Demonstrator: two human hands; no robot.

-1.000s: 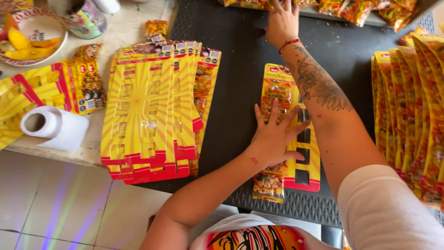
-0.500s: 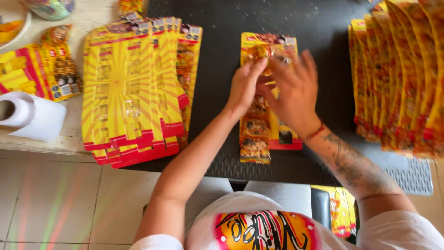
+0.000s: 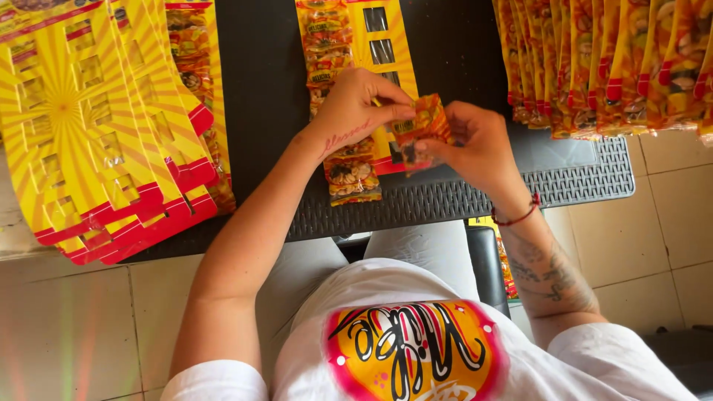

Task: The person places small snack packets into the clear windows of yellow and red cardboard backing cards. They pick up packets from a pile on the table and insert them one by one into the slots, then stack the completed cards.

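Note:
My left hand [image 3: 355,104] and my right hand [image 3: 475,141] together pinch a small orange snack packet [image 3: 420,128] just above the near end of a yellow display card [image 3: 382,52]. The card lies on a black mat [image 3: 267,89] and has slots down its right side. A column of snack packets [image 3: 338,111] hangs along the card's left side, reaching to the mat's ribbed front edge. My left thumb and forefinger hold the packet's top; my right fingers grip its right edge.
A fanned stack of empty yellow and red cards [image 3: 96,126] lies at the left. Overlapping cards filled with snack packets [image 3: 616,59] lie at the top right. A black stool seat [image 3: 483,260] and tiled floor [image 3: 668,208] show below the mat.
My right hand came back from the far packets with one packet. My left hand lifted off the card and joined it. The view dropped closer to the mat's front edge.

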